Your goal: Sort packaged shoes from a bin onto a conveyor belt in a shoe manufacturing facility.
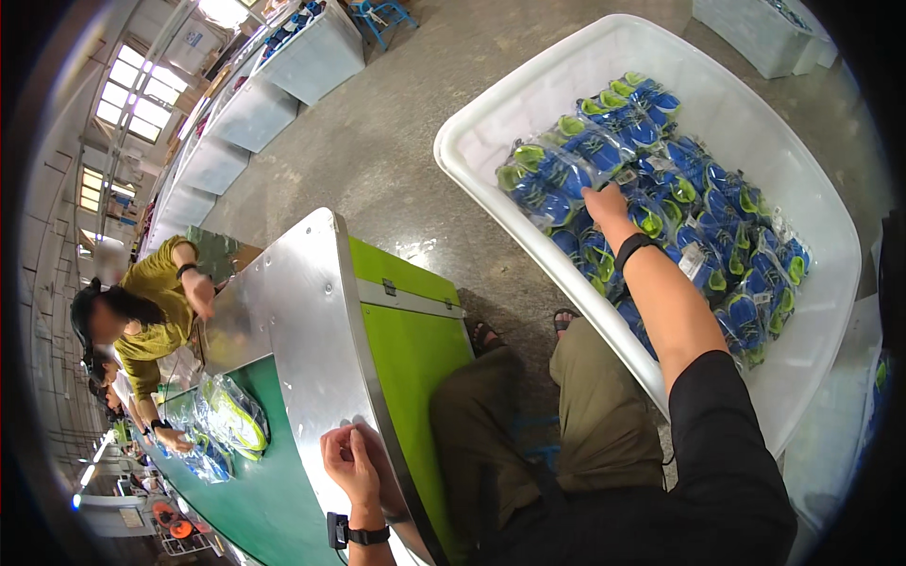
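Observation:
My right hand [607, 205] reaches into a large white tub [538, 250]. Its fingers are closed on the edge of a clear plastic bag of blue shoes [567, 177] with lime-green linings. Many similar bagged shoes [684, 189] are heaped around it in the tub. My left hand [351, 466] is over the metal end plate [316, 311] of a workbench, near its edge. Its fingers are curled in, and no object shows in them. A black strap with a small dark box [338, 530] circles the left wrist.
A green conveyor belt [283, 415] carries bagged shoes [231, 415], with a co-worker in a mustard top [156, 283] reaching over them. The bench has a lime-green side panel [406, 368]. White bins [311, 61] line the floor at far left, with a blue stool [382, 17] beside them.

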Demonstrator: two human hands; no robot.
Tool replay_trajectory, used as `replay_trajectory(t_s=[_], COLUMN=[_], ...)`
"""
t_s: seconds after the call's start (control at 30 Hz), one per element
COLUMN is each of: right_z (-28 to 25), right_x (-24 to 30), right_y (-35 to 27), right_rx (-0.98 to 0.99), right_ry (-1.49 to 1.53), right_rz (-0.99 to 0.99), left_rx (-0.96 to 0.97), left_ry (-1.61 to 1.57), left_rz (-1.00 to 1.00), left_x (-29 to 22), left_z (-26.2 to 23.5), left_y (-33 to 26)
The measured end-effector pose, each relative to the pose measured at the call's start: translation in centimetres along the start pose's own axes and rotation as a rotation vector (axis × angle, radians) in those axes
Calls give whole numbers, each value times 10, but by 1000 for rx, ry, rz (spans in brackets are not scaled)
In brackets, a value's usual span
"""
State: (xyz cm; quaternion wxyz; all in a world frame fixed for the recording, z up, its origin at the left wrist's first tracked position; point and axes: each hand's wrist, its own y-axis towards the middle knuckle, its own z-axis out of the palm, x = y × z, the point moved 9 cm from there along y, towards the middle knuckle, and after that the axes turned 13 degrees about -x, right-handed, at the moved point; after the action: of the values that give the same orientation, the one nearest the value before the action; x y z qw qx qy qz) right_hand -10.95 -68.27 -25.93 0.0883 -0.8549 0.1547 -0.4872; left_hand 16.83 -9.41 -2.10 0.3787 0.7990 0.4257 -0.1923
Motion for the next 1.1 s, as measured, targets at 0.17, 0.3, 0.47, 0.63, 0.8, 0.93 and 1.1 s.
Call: replay_trajectory(t_s=[0.17,0.3,0.47,0.63,0.8,0.93,1.1], right_z=[11,88,98,25,0,52,80], right_x=[78,88,82,141,109,-21,-175], right_y=[-29,-43,-1,-124,-302,-362,-403], right_rx=[-313,133,407,-86,431,516,386], right_ry=[-153,-614,-517,-13,768,789,432], right_rz=[-637,-763,-596,-926,-504,121,828], left_rx=[31,28,23,-7,-23,-50,-70], left_ry=[-6,35,-9,-17,-36,-26,66], left_rz=[-58,-75,-59,-67,-42,17,71], left_x=[-4,3,-1,3,7,7,8], left_z=[8,5,9,5,-3,-7,-6], left_y=[2,1,1,2,4,3,2])
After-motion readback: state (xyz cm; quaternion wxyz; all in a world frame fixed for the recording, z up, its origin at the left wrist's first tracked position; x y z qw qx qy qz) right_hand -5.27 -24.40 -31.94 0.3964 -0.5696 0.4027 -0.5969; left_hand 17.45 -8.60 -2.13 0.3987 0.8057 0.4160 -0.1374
